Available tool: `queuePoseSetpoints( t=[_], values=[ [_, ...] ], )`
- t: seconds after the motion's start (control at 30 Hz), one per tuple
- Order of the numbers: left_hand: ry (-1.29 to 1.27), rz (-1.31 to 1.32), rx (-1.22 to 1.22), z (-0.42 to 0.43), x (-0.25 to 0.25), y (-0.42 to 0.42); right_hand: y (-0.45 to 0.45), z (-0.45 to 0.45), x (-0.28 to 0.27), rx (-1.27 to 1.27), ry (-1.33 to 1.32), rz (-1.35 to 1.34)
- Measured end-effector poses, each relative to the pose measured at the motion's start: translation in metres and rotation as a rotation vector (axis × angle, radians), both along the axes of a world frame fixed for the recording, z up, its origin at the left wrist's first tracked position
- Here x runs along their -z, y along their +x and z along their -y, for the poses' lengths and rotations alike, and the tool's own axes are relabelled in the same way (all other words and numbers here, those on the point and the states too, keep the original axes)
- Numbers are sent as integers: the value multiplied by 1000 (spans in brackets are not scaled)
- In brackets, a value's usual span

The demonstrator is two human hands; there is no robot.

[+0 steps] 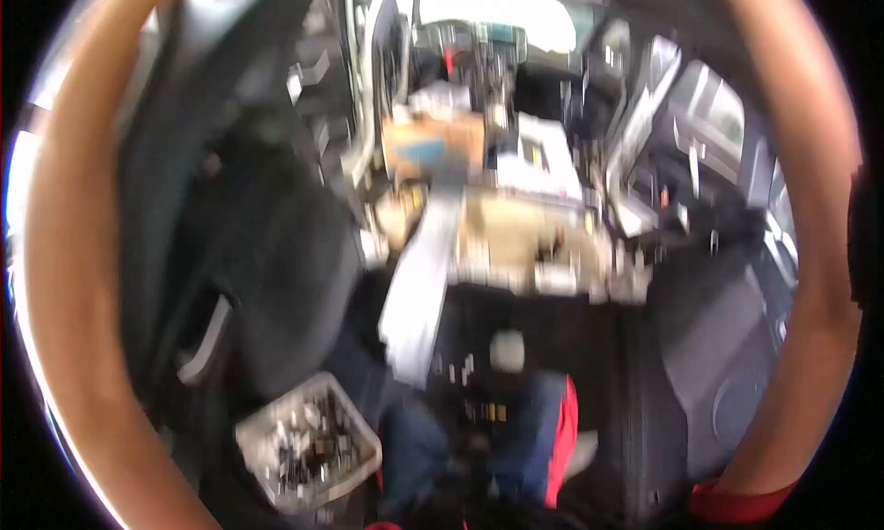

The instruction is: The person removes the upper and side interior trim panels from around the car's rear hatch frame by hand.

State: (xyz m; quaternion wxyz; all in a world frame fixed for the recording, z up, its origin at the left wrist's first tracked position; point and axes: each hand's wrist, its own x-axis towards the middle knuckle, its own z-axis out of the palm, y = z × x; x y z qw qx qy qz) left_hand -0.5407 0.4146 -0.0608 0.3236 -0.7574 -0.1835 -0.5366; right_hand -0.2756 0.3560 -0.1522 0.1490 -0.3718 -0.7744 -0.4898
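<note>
Both of my arms reach up along the two sides of the view, inside a vehicle body. My left hand lies beyond the top left edge and my right hand beyond the top right edge, so what they hold or touch is hidden. A bin (247, 436) with many small parts, too blurred to name, stands at the lower left beside my legs. A long white strip (425, 281) lies in the middle, slanting up to the right. Behind it is a cardboard box (460, 136) with a blue patch.
White sheets (550, 157) lie right of the cardboard box. A bare beige floor section (516, 231) stretches across the middle. Dark trim panels line both sides, the right one (718, 346) with a round shape. My legs in blue trousers are at the bottom. Everything is motion-blurred.
</note>
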Motion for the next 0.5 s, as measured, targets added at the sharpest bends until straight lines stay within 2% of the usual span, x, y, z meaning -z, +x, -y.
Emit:
queuePoseSetpoints(
  t=[0.03, 0.07, 0.1, 0.13, 0.17, 0.33, 0.37, 0.5],
  values=[
    [166, -44, -185, -39, -18, 17, -12, -2, -51, -23, 115, 69],
    [321, 11, -128, -64, -10, -15, -24, 6, -96, -42, 214, 136],
    [240, 52, -34, -31, -6, -2, -39, 10, -134, -58, 296, 186],
    [385, 71, 85, -23, -6, 0, -55, 22, -157, -73, 347, 202],
    [376, 49, 93, -21, -6, -3, -74, 39, -163, 126, 288, 210],
    [327, 120, 89, -6, -7, 2, -83, 52, -173, 214, 170, 208],
    [326, 151, 91, -5, -6, 6, -85, 56, -173, 246, 98, 122],
    [320, 227, 143, -5, -3, 11, -92, 57, -162, 226, 129, -13]
  ],
)
